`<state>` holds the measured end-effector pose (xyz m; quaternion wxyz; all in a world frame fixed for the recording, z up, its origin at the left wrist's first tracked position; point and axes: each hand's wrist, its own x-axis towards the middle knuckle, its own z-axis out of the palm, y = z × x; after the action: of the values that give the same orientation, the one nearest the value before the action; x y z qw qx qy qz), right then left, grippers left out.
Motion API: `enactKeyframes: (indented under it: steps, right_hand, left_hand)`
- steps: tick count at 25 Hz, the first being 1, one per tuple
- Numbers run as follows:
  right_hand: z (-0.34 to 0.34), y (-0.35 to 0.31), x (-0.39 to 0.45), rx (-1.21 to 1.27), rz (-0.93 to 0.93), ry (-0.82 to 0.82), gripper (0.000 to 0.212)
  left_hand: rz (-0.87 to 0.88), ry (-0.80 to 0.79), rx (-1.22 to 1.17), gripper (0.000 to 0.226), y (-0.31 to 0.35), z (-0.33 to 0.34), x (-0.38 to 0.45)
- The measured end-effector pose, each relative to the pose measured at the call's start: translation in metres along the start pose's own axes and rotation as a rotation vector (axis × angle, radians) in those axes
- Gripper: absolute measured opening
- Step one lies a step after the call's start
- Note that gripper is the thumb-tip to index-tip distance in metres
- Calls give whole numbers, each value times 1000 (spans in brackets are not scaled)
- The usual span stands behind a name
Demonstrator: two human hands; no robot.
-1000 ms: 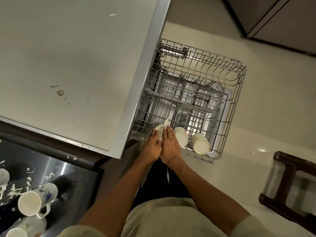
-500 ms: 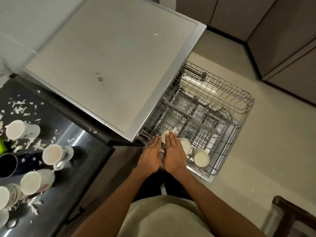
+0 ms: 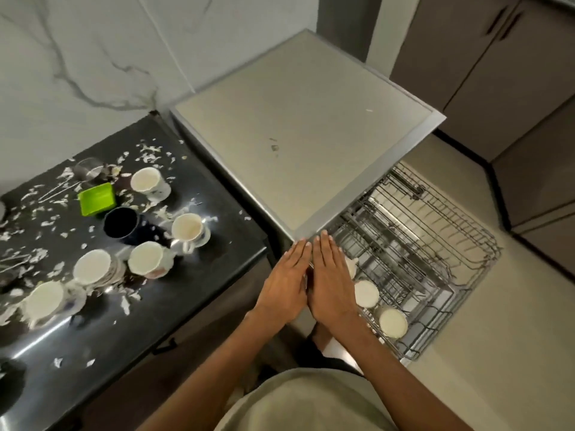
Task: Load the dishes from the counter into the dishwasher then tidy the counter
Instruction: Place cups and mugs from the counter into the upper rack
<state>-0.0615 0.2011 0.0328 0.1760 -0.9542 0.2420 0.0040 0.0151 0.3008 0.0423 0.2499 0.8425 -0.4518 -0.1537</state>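
L grip (image 3: 284, 283) & R grip (image 3: 331, 279) flat, empty | cups (image 3: 366, 293) in rack (image 3: 435, 244), just R of grips

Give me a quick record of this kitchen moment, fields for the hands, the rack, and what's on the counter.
left hand: open, flat, holding nothing
right hand: open, flat, beside the left hand, above the rack's near corner
dishwasher rack: pulled out, holds white cups along its near edge
counter: black, strewn with white scraps
still on counter: five white mugs, a dark mug, a green container, a glass
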Motion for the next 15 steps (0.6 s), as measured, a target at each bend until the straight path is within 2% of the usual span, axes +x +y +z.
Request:
enactKeyframes:
  steps: [8,15]
  right_hand:
    - [-1,-112,-13,-8,-289,42,64]
    - [16,-205,-24,-21,-572,14,64]
  left_hand:
    - [-123,290,7,59,-42,-71,-93]
    - [-329,473,-64,63,-80,-109,-174]
